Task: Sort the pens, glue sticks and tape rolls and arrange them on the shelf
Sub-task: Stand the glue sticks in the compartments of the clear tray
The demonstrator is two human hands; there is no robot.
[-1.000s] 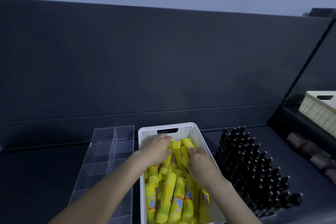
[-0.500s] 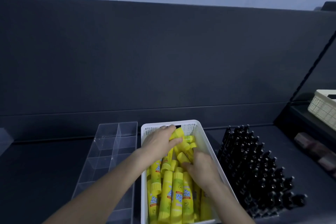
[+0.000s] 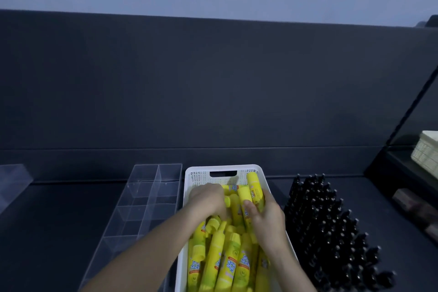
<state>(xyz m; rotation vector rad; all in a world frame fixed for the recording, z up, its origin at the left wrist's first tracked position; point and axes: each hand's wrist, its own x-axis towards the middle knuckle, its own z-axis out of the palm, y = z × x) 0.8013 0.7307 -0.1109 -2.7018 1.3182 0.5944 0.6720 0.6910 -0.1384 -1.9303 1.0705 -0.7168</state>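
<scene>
Glue sticks point(image 3: 227, 261), yellow with blue lettering, fill a white perforated basket point(image 3: 222, 167) that stands on the dark shelf point(image 3: 59, 220), its handle slot facing the back panel. Most lie lengthwise in a loose heap, some crossing one another.

Both hands are inside the basket at its far end. The right hand point(image 3: 267, 218) has its fingers and thumb curled round two glue sticks point(image 3: 254, 187), which stand tilted above the heap near the basket's right wall. The left hand point(image 3: 208, 199) is knuckles-up with its fingers bent down into the pile by the left wall; whether it grips a stick there I cannot tell.

Just beside the basket on the left is a clear divided organiser point(image 3: 147, 201). On the right, near the basket, black pens point(image 3: 331, 225) stand upright in tight rows. At the far right edge a cream woven basket point(image 3: 426, 152) sits on a higher ledge.
</scene>
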